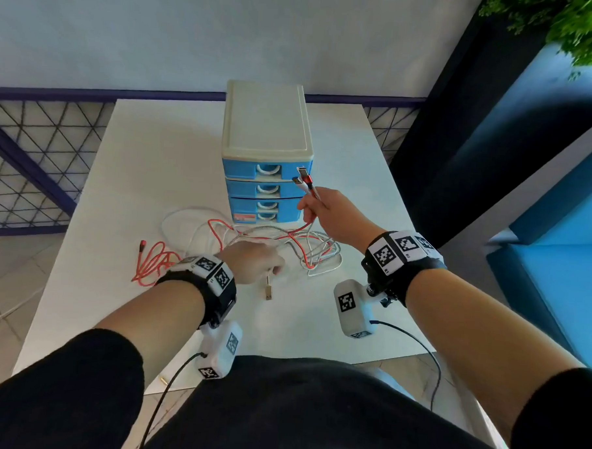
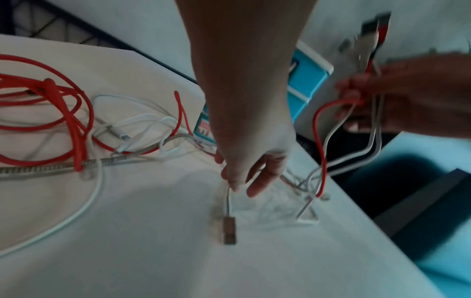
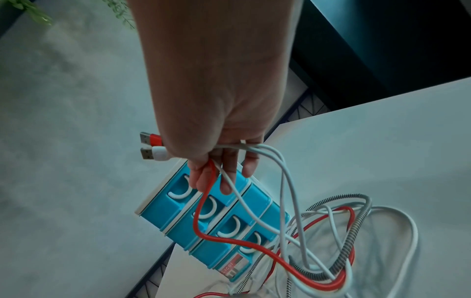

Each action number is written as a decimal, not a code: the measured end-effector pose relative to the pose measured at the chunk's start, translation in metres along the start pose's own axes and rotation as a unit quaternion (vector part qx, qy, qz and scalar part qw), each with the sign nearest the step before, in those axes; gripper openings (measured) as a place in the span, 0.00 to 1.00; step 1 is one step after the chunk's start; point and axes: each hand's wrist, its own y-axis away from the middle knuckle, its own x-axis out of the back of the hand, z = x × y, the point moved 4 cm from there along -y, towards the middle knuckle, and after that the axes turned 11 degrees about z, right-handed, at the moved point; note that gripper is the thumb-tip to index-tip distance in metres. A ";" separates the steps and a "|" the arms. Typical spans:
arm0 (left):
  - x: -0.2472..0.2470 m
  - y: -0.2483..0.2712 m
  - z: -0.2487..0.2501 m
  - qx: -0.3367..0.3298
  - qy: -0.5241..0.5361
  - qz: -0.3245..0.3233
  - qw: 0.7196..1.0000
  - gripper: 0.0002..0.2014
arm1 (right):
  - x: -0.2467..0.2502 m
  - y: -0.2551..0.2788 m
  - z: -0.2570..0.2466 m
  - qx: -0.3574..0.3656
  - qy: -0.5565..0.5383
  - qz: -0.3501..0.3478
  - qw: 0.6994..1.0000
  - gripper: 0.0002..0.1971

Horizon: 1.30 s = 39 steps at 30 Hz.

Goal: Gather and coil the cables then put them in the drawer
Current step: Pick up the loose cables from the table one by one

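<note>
My right hand [image 1: 325,210] [image 3: 219,161] grips a bundle of red and white cables [image 3: 257,201] raised in front of the blue drawer unit [image 1: 264,175] [image 3: 224,221], USB plugs [image 1: 303,179] [image 3: 153,147] sticking up past my fist. The held cables hang down into a tangle [image 1: 287,244] on the white table [image 1: 154,170]. My left hand [image 1: 255,261] [image 2: 251,177] pinches a thin cable whose metal plug [image 1: 268,292] [image 2: 229,231] dangles just above the tabletop. All drawers are shut.
A separate red cable heap [image 1: 154,262] [image 2: 43,113] lies at the left of the table, and white loops [image 1: 186,223] lie beside the drawers. A dark blue partition [image 1: 478,130] stands to the right. A railing [image 1: 36,165] runs along the left.
</note>
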 end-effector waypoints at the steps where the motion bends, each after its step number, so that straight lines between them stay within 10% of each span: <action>1: -0.006 0.002 0.000 -0.020 -0.020 -0.017 0.999 0.15 | 0.000 0.001 0.001 -0.003 0.003 -0.004 1.000 0.13; 9: -0.029 -0.011 0.001 -0.052 -0.095 0.012 0.994 0.06 | 0.010 0.005 0.000 -0.005 0.018 -0.016 1.000 0.14; 16: -0.004 -0.021 0.011 -0.005 0.131 0.033 0.991 0.06 | 0.018 0.000 -0.002 0.002 -0.016 0.017 1.000 0.11; 25: 0.090 -0.012 0.001 0.158 0.479 0.267 0.821 0.08 | 0.023 -0.021 -0.021 -0.037 -0.119 0.055 0.991 0.18; 31: 0.110 0.005 -0.006 0.183 0.499 0.321 0.784 0.08 | 0.031 -0.034 -0.048 0.020 -0.117 0.046 0.992 0.12; 36: 0.116 0.017 -0.014 0.175 0.403 0.328 0.836 0.10 | 0.036 -0.043 -0.053 0.011 -0.312 0.059 0.948 0.11; 39: 0.120 0.023 -0.020 0.201 0.438 0.344 0.806 0.08 | 0.038 -0.043 -0.054 0.000 -0.320 0.052 0.946 0.13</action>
